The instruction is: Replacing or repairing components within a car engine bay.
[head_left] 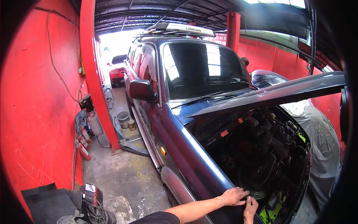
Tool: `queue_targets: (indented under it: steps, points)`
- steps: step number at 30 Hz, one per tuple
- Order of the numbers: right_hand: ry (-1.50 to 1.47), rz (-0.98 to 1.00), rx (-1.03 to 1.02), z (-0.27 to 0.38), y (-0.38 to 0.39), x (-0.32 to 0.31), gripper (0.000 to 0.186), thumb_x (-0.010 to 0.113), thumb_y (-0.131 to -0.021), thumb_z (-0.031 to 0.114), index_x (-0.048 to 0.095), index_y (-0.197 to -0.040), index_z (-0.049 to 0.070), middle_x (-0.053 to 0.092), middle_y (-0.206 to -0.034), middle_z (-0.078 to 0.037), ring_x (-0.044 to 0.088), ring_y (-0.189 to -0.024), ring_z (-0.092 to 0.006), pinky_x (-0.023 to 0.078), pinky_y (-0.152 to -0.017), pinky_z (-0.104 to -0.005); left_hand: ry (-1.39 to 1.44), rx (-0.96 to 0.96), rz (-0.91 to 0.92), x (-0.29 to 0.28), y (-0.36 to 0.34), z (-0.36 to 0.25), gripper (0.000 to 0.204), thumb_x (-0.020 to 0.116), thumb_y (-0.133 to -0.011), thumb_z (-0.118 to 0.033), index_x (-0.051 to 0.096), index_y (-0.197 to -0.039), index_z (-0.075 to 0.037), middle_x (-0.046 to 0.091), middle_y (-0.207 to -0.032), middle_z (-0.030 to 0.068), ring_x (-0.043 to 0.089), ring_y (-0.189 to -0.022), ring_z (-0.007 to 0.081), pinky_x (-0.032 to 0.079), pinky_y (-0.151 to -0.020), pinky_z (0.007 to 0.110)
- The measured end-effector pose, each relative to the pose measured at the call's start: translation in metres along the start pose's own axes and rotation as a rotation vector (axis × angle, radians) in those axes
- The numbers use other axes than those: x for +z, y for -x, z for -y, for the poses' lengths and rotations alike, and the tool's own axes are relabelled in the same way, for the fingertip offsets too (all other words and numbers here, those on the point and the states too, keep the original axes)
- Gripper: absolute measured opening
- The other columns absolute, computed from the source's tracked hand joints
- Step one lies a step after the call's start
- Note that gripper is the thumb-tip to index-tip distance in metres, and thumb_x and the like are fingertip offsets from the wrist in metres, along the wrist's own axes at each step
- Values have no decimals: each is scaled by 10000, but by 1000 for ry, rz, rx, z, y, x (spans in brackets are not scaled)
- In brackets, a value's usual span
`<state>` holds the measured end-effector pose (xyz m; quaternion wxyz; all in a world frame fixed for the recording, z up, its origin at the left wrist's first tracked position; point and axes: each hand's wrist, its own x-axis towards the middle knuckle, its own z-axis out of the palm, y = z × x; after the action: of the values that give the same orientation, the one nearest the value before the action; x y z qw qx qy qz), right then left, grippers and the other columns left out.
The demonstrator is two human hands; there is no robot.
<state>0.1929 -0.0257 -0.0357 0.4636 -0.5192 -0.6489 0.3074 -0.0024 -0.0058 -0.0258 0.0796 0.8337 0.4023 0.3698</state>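
Note:
My left hand (pixel 234 196) rests over the inner edge of the dark blue fender (pixel 199 156), its fingers bent and pressed together. Close beside it, my right hand (pixel 251 209) has its thumb and fingers pinched together near the left fingertips. Whatever lies between the fingers is too small or hidden to name. Just past my fingers, a greenish round part (pixel 258 195) sits in the dark engine bay (pixel 257 149). Bright yellow-green pieces (pixel 275 210) show by the front of the bay. The hood (pixel 276 92) stands raised above the engine.
A red post (pixel 95 74) and lift arm (pixel 136 146) stand along the vehicle's side. Fire extinguishers (pixel 83 148) line the red wall (pixel 44 93). Buckets (pixel 123 119) sit on the concrete floor (pixel 126 170). A battery (pixel 92 195) with cables lies lower left. A covered vehicle (pixel 317 134) is at right.

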Motion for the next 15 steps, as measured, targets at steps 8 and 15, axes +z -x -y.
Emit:
queue_targets:
  steps: [8,15]
  points:
    - [-73,-23,-127,13,4,-4,332,626,-1041,232,720,-1062,-86,734,-999,-162,689,-944,-260,519,-884,-364,28,-33,-31,-7,0,-5,587,666,-987,-441,643,-1359,13,718,-1026,190,704,-994,361,581,-913,455]
    - [39,25,-126,44,11,-6,454,614,-858,122,687,-1292,10,704,-1180,-167,706,-1079,-340,547,-963,-410,131,-174,-39,-6,-5,-1,558,592,-1056,-440,600,-1399,1,728,-1133,209,704,-1075,391,578,-944,475]
